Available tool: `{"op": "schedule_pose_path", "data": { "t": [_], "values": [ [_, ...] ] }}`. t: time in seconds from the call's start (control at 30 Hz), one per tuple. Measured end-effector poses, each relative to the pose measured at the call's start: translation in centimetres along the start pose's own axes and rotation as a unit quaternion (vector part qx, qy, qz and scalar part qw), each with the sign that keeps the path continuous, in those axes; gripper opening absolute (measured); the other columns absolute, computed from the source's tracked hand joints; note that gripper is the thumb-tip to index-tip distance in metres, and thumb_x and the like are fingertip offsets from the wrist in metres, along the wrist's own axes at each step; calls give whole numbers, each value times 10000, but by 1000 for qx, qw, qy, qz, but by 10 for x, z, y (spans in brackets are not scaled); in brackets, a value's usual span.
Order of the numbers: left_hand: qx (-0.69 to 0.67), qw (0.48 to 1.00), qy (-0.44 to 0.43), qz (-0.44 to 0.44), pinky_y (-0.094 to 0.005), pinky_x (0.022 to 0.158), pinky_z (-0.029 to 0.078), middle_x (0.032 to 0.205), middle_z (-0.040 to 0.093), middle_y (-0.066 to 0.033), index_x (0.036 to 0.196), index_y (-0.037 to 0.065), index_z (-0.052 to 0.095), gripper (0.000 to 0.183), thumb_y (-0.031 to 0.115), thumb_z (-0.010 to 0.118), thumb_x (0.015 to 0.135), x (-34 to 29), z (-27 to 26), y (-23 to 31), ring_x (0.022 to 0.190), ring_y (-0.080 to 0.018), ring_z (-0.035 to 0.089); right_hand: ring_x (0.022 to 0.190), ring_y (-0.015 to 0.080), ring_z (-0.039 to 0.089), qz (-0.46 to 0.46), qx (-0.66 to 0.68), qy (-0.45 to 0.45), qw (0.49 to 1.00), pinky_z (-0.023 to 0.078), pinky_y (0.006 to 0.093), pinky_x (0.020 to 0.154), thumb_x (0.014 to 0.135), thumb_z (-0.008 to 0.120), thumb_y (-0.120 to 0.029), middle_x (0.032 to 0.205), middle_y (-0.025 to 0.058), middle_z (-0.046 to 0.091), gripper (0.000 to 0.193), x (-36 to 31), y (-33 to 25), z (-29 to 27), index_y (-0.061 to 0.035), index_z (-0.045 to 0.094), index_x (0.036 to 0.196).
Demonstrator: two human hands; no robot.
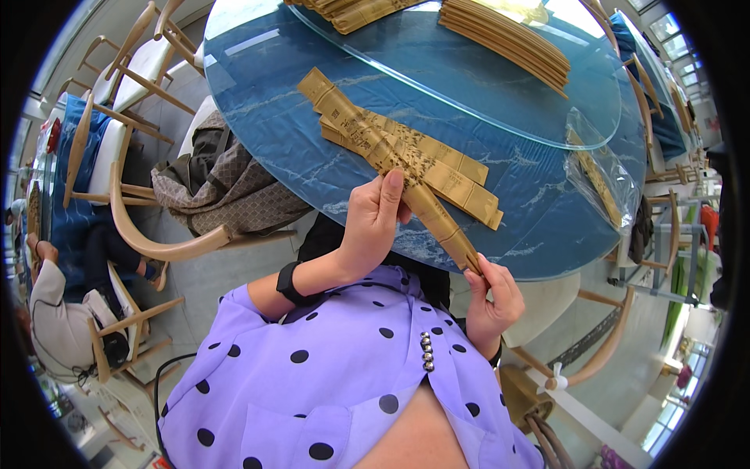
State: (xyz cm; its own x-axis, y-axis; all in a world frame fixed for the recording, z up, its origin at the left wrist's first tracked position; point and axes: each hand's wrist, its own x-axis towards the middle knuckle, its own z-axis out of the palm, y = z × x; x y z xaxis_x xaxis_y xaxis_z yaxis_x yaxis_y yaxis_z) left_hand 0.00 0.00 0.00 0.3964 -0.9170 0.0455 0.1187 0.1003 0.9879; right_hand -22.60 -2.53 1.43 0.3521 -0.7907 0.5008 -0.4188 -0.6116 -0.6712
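Observation:
A long, flat gold paper sleeve [433,219] with dark printing slants across the front of me, over the table's near edge. Midway along it, my left hand [375,215] grips it with the thumb on top. My right hand [494,297] pinches its lower right end, where the opening shows a dark slit. Under and behind it, several similar gold sleeves [461,166] lie in a loose fan on the blue tabletop [273,117]. The fingers of my left hand beneath the sleeve are mostly hidden.
On the glass turntable [437,78] lie a neat stack of gold sleeves [508,43] and another pile [351,12]. A clear plastic bag [598,176] with a gold strip rests at right. A patterned bag [226,180] sits on a wooden chair [148,242] at left; another person [66,313] sits beyond.

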Motion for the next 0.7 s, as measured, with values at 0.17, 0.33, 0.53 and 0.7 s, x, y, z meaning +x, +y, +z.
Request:
{"op": "schedule_pose_path", "data": {
  "t": [0.17, 0.33, 0.53, 0.7],
  "values": [
    [-78, 993, 88, 8, -199, 482, 240, 661, 526, 44, 994, 27, 679, 510, 409, 368, 1125, 7, 7, 16, 533, -5, 329, 704, 248, 692, -17, -3, 3, 1000, 548, 317, 638, 812, 825, -38, 836, 146, 720, 267, 2, 1, 1, 28, 745, 1057],
    [-90, 989, 115, 37, -207, 466, 219, 666, 514, 50, 983, 27, 672, 463, 370, 394, 1126, 9, 3, 5, 514, -11, 301, 717, 248, 702, 8, 10, -13, 1000, 556, 315, 649, 799, 830, -25, 834, 150, 724, 274, 1, -5, 3, 33, 745, 1052],
    [-70, 990, 109, 49, -205, 463, 246, 671, 532, 43, 916, 40, 656, 433, 351, 432, 1118, 12, 2, 3, 528, -13, 349, 749, 252, 717, 11, 23, -23, 999, 568, 311, 674, 783, 837, -11, 875, 158, 738, 292, 2, -6, 3, 38, 742, 1054],
    [-83, 988, 122, 45, -217, 504, 280, 642, 489, 54, 803, 40, 631, 433, 336, 511, 1095, 23, -7, 10, 569, -26, 379, 765, 247, 717, 6, 50, -60, 997, 567, 304, 670, 765, 852, -26, 902, 157, 743, 339, 10, -9, 2, 40, 736, 1076]
  ]
}}
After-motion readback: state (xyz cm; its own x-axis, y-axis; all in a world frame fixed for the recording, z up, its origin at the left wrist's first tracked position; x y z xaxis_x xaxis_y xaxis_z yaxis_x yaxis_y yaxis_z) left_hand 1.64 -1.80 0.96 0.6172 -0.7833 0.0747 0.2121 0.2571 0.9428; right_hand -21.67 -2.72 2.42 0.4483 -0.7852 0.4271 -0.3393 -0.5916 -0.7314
